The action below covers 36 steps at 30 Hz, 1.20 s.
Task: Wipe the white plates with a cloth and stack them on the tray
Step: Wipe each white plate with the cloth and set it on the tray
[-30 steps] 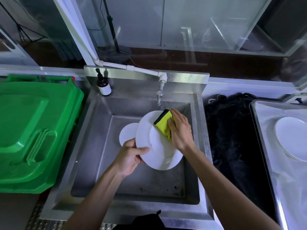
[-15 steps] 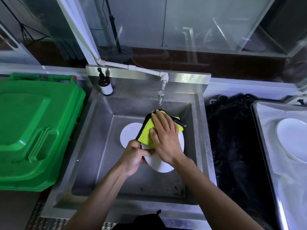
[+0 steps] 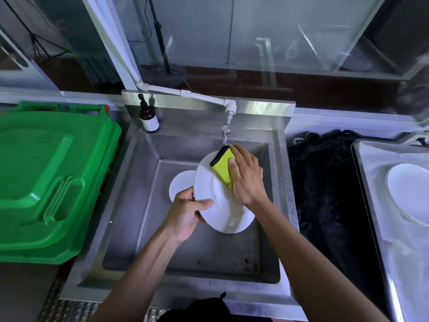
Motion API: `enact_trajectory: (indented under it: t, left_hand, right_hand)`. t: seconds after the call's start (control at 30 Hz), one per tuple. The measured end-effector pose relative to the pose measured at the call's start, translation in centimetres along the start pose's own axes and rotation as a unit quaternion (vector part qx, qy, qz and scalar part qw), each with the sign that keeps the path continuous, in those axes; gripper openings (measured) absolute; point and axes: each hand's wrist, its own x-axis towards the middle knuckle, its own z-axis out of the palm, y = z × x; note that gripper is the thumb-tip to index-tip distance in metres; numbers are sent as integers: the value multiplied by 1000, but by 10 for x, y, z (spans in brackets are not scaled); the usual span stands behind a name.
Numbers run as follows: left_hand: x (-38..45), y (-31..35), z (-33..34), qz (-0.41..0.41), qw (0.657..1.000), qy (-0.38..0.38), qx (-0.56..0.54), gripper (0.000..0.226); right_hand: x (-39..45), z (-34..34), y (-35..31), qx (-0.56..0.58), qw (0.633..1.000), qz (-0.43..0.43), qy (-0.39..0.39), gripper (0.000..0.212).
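Observation:
Over the steel sink (image 3: 130, 205) I hold a white plate (image 3: 216, 205) tilted. My left hand (image 3: 185, 212) grips its left rim, thumb on the face. My right hand (image 3: 246, 175) presses a yellow cloth with a black edge (image 3: 222, 166) onto the plate's upper right part, fingers fairly straight over it. A second white plate (image 3: 181, 184) lies on the sink floor behind the held one, partly hidden. On the metal tray (image 3: 371, 205) at the right rest stacked white plates (image 3: 411, 191), cut off by the frame edge.
A green plastic bin lid (image 3: 46, 177) fills the left side. A brown pump bottle (image 3: 148, 117) stands at the sink's back left corner. The tap (image 3: 226, 131) hangs just above the cloth. Black netting (image 3: 325, 194) lies between sink and tray.
My right hand has slid the cloth from the plate's middle left back up to its upper right, uncovering most of the plate's face. The left hand keeps its grip.

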Motion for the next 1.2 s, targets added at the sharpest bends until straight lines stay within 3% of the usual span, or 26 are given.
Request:
enact_trajectory:
  t: [0.33,0.7,0.97,1.1,1.2]
  left_hand:
    - [6,-2,-1,20,998,43,-48,21]
    - [13,-11,5,39,985,69,-154,40]
    - [16,-5,-7,30,970,56,-234,64]
    - [13,-7,-17,20,968,45,-245,64]
    - [14,-9,-25,19,970,26,-242,50]
  right_hand:
    - [-30,12,2,44,994,103,8,52]
    - [-67,29,-16,100,982,158,41,56]
    - [-75,30,-13,165,972,151,73,57]
    - [-67,21,-7,190,966,153,84,55]
    - [-57,14,-3,198,965,147,94,53]
